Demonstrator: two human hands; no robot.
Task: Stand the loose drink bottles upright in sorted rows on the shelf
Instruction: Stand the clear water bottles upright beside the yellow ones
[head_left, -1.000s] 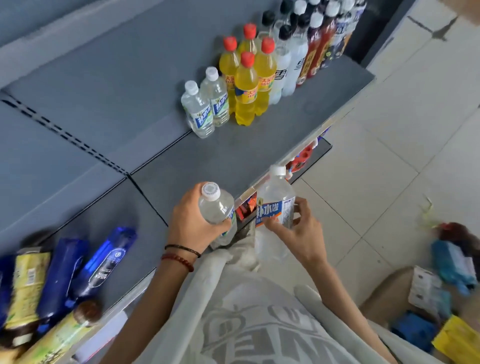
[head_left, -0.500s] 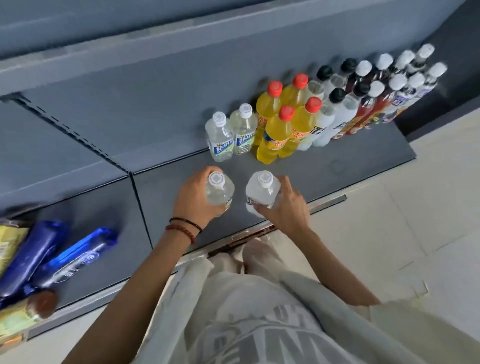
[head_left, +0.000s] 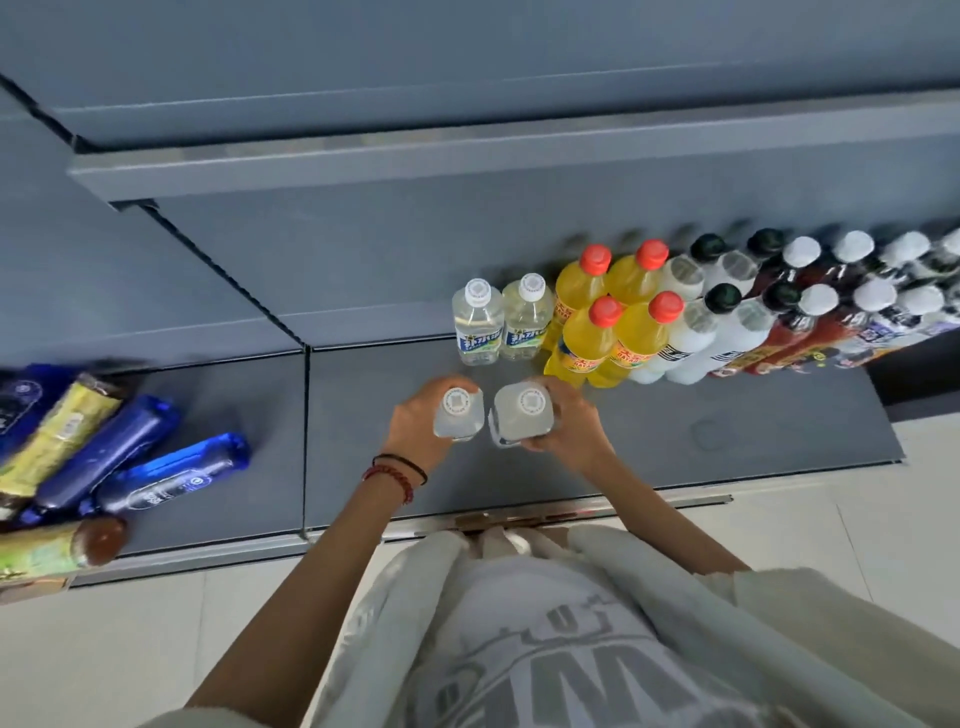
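Grey metal shelf (head_left: 675, 426) is carrying the sorted rows at its far right, above a pale tiled floor (head_left: 130, 649). Two clear water bottles (head_left: 498, 322) are standing upright there, showing blue and white labels with characters too small to read. Just beside them on the right, four yellow drink bottles (head_left: 608, 322) with red caps are wearing orange labels; the letters are too blurred to read for sure. Farther right, pale bottles (head_left: 696, 332) with black caps and dark bottles (head_left: 810, 322) with white caps are standing. The left hand (head_left: 415, 426) is wrapping its fingers around one clear bottle (head_left: 458, 415), and the right hand (head_left: 569, 421) is gripping another clear bottle (head_left: 522, 415); both are upright, near the water pair. On the left, blue bottles (head_left: 130, 457) and green-labelled bottles (head_left: 57, 431) are lying loose.
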